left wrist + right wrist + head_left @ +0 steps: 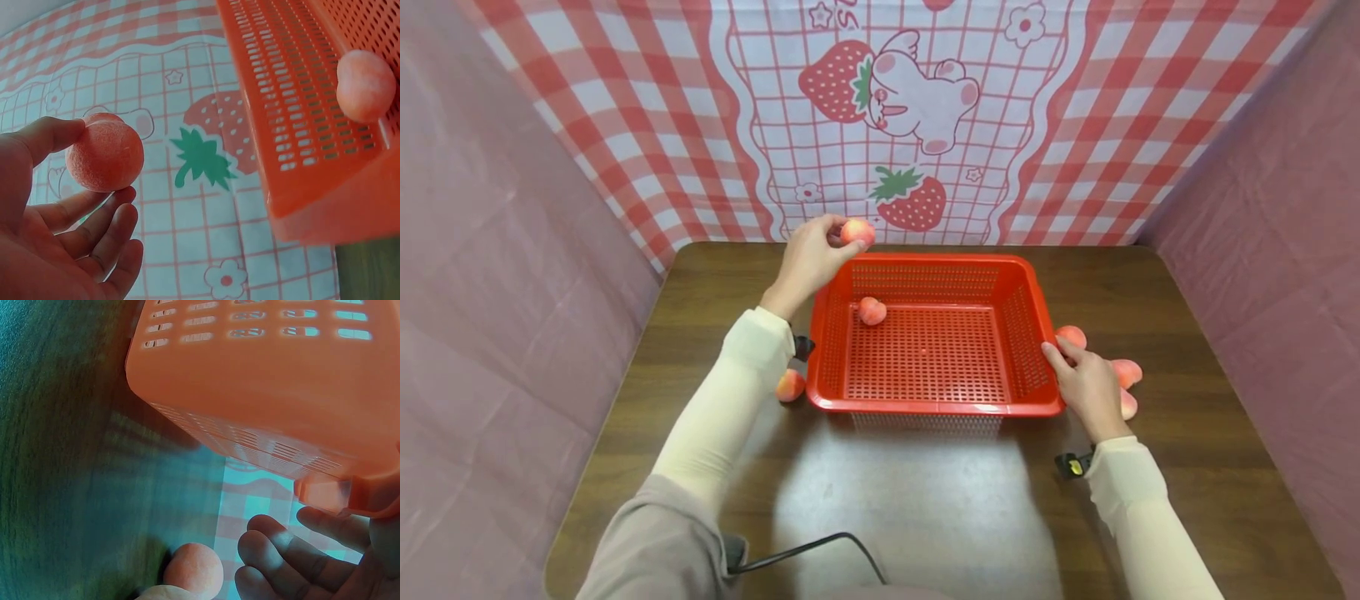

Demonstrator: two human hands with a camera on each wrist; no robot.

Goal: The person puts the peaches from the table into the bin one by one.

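Above the far left corner of the red plastic basket (936, 409), my left hand (811, 260) pinches a peach (105, 153) between thumb and fingers. Another peach (872, 311) lies inside the basket, by its far left corner. My right hand (1086, 387) grips the basket's right rim, the thumb on top and the index finger (337, 526) beneath. Its other fingers are spread loosely below the rim. Close beside that hand on the table sit a peach (1071, 337) and two more, partly hidden by the hand.
One peach (790, 386) rests on the wooden table (1195, 492) left of the basket, near the left forearm. A black cable (805, 547) runs along the near edge. Behind the table hangs a checked strawberry cloth (925, 108); pink curtains (497, 292) stand at both sides.
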